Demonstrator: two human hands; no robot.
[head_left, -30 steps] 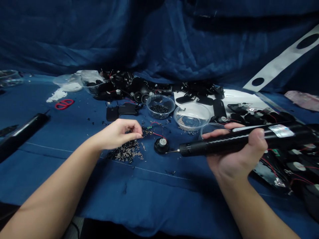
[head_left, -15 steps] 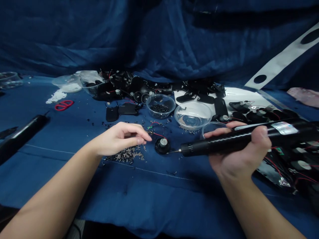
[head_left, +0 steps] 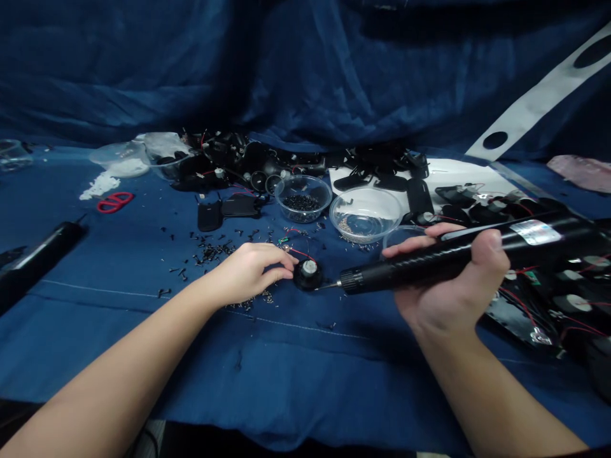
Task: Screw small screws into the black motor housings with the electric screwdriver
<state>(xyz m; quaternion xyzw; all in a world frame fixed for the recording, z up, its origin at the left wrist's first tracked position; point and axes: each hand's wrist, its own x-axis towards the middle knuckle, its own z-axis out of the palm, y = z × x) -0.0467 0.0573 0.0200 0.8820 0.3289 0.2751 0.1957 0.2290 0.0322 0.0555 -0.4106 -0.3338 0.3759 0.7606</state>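
Black disc (head_left: 306, 277) near scattered screws (head_left: 209, 254)

My dim workspace, blue behind and beneath.
Before me a dark blue curtain (head_left: 167, 70) hangs in folds; a blue tablecloth (head_left: 286, 381) spreads below, crossed by a thin pale line (head_left: 291, 323). A white strip (head_left: 534, 108) with round holes slants upper right. Shadow (head_left: 210, 440) lies under the tablecloth's front edge.

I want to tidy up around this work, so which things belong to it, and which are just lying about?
Seemingly in use:
black electric screwdriver, gripped in the right hand
round black part with a white cylinder, at the left hand
loose screws, probably

Apparently just lying about:
red scissors
second black screwdriver
white strip with round holes
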